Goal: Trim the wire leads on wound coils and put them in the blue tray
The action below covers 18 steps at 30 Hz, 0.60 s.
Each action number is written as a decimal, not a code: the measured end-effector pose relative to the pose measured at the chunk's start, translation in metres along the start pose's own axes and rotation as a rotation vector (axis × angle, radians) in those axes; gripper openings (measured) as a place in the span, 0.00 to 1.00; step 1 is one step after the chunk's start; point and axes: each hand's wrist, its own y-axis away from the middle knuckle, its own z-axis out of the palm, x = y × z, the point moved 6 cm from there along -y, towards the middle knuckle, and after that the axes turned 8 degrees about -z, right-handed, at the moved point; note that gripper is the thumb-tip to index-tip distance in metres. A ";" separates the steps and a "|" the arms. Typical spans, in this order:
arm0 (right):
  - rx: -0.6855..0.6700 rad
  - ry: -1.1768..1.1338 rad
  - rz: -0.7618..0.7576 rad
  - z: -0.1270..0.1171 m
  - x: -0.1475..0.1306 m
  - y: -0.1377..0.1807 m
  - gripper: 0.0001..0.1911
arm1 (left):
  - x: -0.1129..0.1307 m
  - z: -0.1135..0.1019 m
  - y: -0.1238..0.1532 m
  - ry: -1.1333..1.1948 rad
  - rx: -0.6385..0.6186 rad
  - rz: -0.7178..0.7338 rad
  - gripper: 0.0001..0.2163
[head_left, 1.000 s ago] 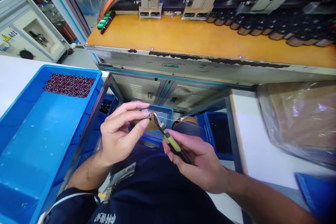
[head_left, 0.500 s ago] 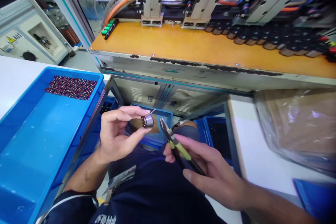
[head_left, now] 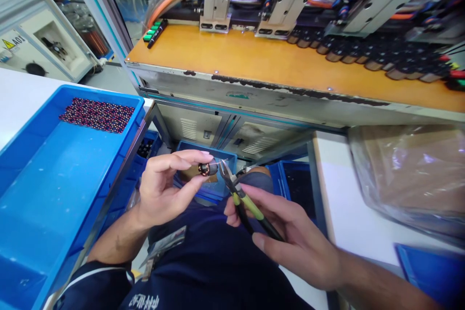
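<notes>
Between the thumb and fingers of my left hand (head_left: 165, 186) is a small motor stator (head_left: 208, 169), a metal cylinder with copper windings showing at its left end. A thin wire end sticks out from it to the right. My right hand (head_left: 290, 232) is closed around cutting pliers (head_left: 242, 196) with black and yellow-green handles. Their jaw tips are beside the stator at the wire; whether they touch it I cannot tell.
A blue tray (head_left: 47, 179) on the left table carries many small wound parts (head_left: 98, 115) packed together. Ahead, a machine with an orange bench top (head_left: 247, 58) holds a row of dark cylinders (head_left: 366, 55). At right lies a plastic-wrapped brown package (head_left: 410, 174). Blue bins (head_left: 286, 181) stand below.
The stator has turned in my left hand, so its wire now points right. The stator and the plier jaws have come closer together, with the wire at the tips.
</notes>
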 end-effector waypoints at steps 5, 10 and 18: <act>0.013 -0.029 0.002 0.002 -0.001 -0.002 0.39 | 0.001 0.001 0.001 0.015 -0.009 0.004 0.30; 0.032 -0.052 0.005 0.003 -0.004 -0.002 0.37 | 0.001 0.000 0.002 0.003 -0.011 -0.006 0.29; 0.081 -0.002 -0.022 0.000 0.003 0.003 0.39 | 0.000 0.001 0.004 0.021 -0.017 -0.003 0.30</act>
